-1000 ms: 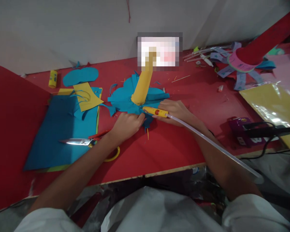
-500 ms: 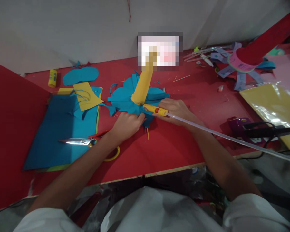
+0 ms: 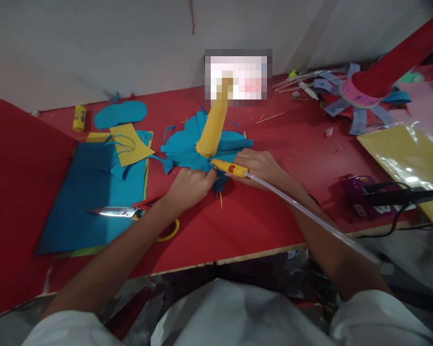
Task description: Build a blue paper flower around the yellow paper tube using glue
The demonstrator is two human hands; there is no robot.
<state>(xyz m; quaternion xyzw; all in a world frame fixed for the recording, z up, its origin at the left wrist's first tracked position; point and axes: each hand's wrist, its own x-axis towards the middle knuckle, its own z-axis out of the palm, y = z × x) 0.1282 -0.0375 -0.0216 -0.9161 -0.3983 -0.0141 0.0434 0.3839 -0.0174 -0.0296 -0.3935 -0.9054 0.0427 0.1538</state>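
Observation:
A yellow glue gun [image 3: 229, 167] with a long, clear glue stick [image 3: 292, 202] trailing from its back points at the foot of a yellow paper cone [image 3: 213, 127]. My right hand [image 3: 261, 166] is closed around the gun's underside, its handle hidden. The cone stands on a blue paper cutout [image 3: 184, 140] with scalloped edges. My left hand [image 3: 191, 185] is closed at the cutout's near edge, pinching the blue paper; its fingertips are partly hidden. The gun's nozzle is close to my left fingers.
Left lie open scissors [image 3: 120, 212], blue sheets [image 3: 82, 192], a yellow scrap [image 3: 130, 144] and a glue stick tube [image 3: 79, 118]. A blurred bright screen [image 3: 238, 67] leans at the wall. To the right are a purple box [image 3: 359, 192], black cable and a red tube [image 3: 400, 55].
The trailing glue stick swung up to the right, then back down. The gun tilted slightly with it and sits a touch further left. My left hand stays put.

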